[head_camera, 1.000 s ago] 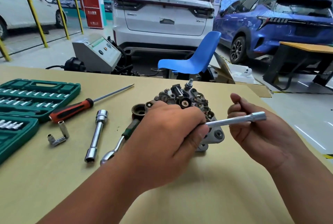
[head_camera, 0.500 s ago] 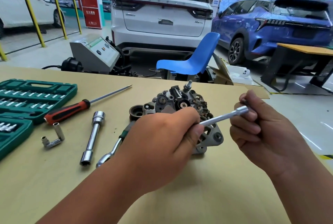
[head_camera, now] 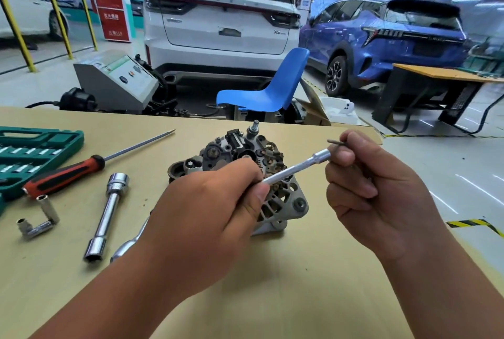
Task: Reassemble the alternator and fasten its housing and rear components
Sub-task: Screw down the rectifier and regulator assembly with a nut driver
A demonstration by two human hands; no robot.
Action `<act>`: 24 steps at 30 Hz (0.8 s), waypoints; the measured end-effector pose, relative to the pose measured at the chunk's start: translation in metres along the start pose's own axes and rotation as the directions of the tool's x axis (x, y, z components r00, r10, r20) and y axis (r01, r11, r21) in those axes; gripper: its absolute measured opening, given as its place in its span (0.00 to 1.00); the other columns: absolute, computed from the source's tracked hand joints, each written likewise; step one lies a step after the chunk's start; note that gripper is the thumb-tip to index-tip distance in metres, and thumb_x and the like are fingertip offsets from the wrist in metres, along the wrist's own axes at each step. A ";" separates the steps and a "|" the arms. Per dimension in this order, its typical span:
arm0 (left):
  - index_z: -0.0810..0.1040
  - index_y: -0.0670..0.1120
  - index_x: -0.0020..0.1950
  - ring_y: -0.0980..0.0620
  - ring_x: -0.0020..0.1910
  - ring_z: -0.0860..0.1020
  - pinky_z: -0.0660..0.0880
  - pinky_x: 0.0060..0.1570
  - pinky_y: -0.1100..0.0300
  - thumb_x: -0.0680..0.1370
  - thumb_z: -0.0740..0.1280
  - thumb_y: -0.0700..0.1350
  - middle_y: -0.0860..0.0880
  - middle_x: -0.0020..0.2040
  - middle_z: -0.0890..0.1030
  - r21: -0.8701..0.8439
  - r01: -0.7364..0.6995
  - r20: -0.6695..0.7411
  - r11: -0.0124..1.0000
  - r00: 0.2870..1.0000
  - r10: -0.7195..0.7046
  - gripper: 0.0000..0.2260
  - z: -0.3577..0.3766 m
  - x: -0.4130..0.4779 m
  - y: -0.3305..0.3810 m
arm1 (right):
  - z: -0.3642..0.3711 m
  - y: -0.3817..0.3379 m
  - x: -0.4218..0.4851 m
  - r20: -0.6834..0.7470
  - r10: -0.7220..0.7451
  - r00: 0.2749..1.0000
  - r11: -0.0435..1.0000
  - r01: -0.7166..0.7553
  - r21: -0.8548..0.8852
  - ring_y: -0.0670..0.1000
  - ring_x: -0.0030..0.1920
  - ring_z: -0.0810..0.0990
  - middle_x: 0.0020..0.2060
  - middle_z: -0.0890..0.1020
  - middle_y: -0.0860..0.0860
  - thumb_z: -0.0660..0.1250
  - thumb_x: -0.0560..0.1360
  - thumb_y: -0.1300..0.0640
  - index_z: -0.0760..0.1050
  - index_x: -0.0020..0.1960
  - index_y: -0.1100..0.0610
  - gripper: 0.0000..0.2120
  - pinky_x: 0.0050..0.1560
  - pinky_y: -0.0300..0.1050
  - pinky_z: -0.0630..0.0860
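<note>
Alternator (head_camera: 234, 150), rear face up and pulley to its left, standing at the middle of the tan tabletop (head_camera: 68, 292). Its near-left part is hidden behind the left hand.

Beyond the alternator, off the tabletop: a blue chair (head_camera: 275, 90). Far left of the alternator: an open green tool case (head_camera: 35, 147) holding rows of sockets. Between case and alternator: a red-and-black screwdriver (head_camera: 65, 173), its shaft pointing towards the alternator's far side. Just nearer than that lies a chrome tubular wrench (head_camera: 107, 213). A chrome handle (head_camera: 125, 248) is largely covered by the left hand. Left of the tubular wrench: a small L-shaped socket key (head_camera: 38, 220).

Left hand (head_camera: 207, 221), in front of the alternator: fingers curled round a knurled chrome driver bar (head_camera: 294, 168), thumb laid along it. The bar crosses above the alternator's right side. Right hand (head_camera: 381, 194), right of the alternator: fingers curled, fingertips pinching a small dark bolt (head_camera: 334, 142) at the bar's socket end.
</note>
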State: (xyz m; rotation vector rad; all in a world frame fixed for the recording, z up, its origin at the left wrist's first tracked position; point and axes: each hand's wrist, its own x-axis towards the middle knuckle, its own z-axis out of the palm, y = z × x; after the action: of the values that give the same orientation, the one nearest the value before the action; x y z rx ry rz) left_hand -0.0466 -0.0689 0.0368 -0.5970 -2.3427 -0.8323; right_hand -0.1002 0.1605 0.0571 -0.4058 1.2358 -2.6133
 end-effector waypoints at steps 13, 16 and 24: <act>0.72 0.54 0.44 0.50 0.30 0.70 0.69 0.27 0.49 0.82 0.57 0.57 0.56 0.30 0.70 -0.009 0.023 -0.020 1.000 1.000 -0.023 0.12 0.001 -0.001 0.003 | 0.007 0.008 -0.003 0.005 0.032 0.999 0.998 -0.032 -0.049 0.41 0.19 0.62 0.55 0.87 0.55 0.69 0.74 0.55 0.85 0.46 0.51 0.06 0.18 0.32 0.55; 0.72 0.54 0.44 0.49 0.30 0.70 0.69 0.27 0.49 0.83 0.57 0.58 0.56 0.30 0.70 -0.004 0.022 -0.030 1.000 0.999 -0.022 0.12 0.002 -0.001 0.002 | 0.010 0.013 -0.005 0.038 0.030 0.999 0.999 -0.029 -0.030 0.40 0.19 0.63 0.54 0.88 0.52 0.68 0.76 0.55 0.85 0.48 0.50 0.07 0.19 0.33 0.55; 0.72 0.55 0.45 0.49 0.30 0.70 0.68 0.27 0.49 0.84 0.56 0.58 0.55 0.29 0.69 -0.001 -0.004 -0.050 1.000 0.999 0.004 0.12 0.004 -0.002 -0.001 | 0.019 0.027 -0.008 0.074 0.066 0.995 0.990 -0.074 0.122 0.42 0.21 0.58 0.54 0.88 0.47 0.67 0.79 0.53 0.85 0.50 0.48 0.08 0.20 0.34 0.55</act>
State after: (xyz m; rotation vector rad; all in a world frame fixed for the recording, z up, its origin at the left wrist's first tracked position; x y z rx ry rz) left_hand -0.0473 -0.0666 0.0326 -0.5752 -2.2953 -0.8378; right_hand -0.0836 0.1327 0.0464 -0.4187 1.0397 -2.5767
